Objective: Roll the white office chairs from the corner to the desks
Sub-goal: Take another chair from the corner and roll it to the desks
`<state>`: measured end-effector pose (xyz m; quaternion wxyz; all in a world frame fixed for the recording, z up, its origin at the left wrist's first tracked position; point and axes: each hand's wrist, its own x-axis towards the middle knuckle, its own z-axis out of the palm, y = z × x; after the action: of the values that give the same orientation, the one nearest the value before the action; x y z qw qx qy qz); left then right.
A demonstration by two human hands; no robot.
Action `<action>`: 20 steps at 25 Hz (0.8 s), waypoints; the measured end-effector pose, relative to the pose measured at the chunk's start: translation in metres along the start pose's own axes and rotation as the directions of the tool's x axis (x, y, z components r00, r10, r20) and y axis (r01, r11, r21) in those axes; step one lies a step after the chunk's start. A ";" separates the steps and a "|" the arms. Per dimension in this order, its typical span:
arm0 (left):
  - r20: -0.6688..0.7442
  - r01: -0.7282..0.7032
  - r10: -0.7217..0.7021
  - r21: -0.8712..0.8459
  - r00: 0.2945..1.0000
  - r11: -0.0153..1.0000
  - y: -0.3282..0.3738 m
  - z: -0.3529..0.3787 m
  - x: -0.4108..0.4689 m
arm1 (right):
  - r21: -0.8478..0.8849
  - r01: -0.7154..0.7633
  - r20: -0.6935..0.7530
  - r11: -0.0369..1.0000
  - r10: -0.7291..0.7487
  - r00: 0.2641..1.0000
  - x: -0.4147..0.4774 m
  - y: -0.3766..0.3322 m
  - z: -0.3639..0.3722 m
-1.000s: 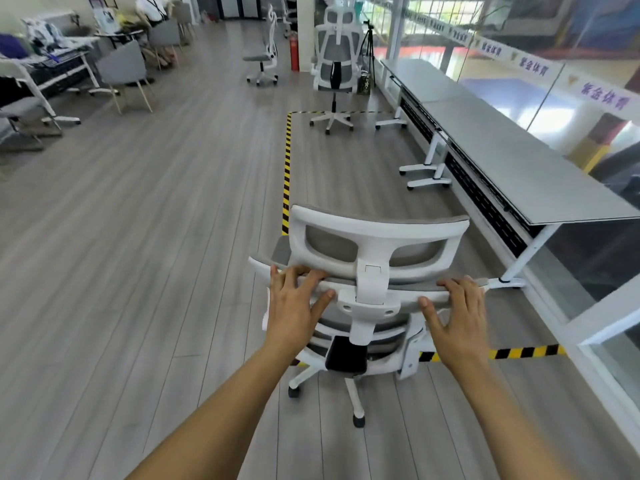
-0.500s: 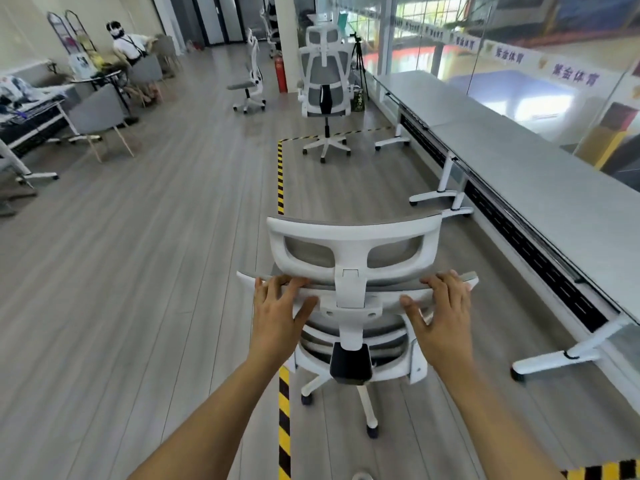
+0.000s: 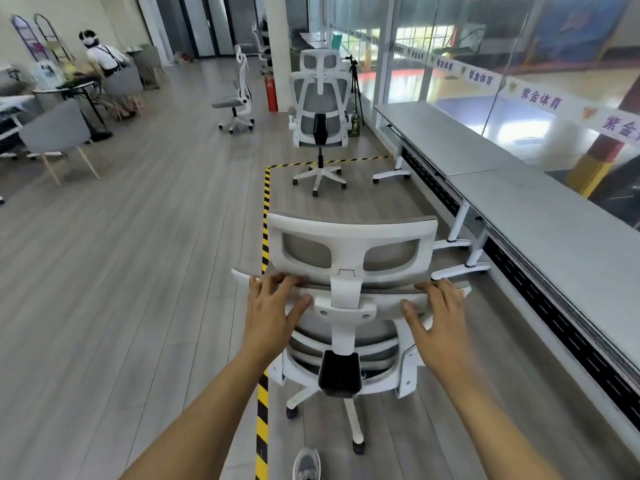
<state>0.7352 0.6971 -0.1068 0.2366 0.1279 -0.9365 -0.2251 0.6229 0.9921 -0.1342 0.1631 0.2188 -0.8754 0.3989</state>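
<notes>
Low in the centre of the frame, the left hand point(image 3: 273, 308) and right hand point(image 3: 438, 315) grip the top edge of the backrest of a white office chair point(image 3: 349, 230). Their fingers hook over the edge and their thumbs spread on its near face. The chair stands over the yellow-black floor tape point(image 3: 266, 199), near the grey desks point(image 3: 526, 216) along the right. A second white office chair point(image 3: 320, 98) stands in the upper centre.

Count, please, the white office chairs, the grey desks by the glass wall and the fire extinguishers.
White office chairs: 3 (held chair, chair ahead, far chair); a possible fourth farther back is unclear.
Grey desks: 2 (near desk, far desk).
Red fire extinguisher: 1.
Total: 6.
</notes>
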 end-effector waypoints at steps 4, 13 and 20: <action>0.028 -0.012 0.013 -0.009 1.000 1.000 -0.050 0.033 0.136 | -0.032 -0.041 0.038 0.999 0.042 0.998 0.123 0.011 0.071; 0.055 -0.032 0.033 -0.005 0.998 0.999 -0.143 0.123 0.444 | -0.043 -0.051 -0.051 0.998 0.049 0.998 0.408 0.074 0.230; 0.029 0.022 -0.023 0.011 0.999 1.000 -0.190 0.206 0.677 | -0.048 0.008 -0.048 0.999 -0.010 0.999 0.645 0.144 0.343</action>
<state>0.0788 0.3729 -0.0993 0.2196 0.1365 -0.9396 -0.2244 -0.0377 0.6496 -0.1431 0.1911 0.2090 -0.8795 0.3824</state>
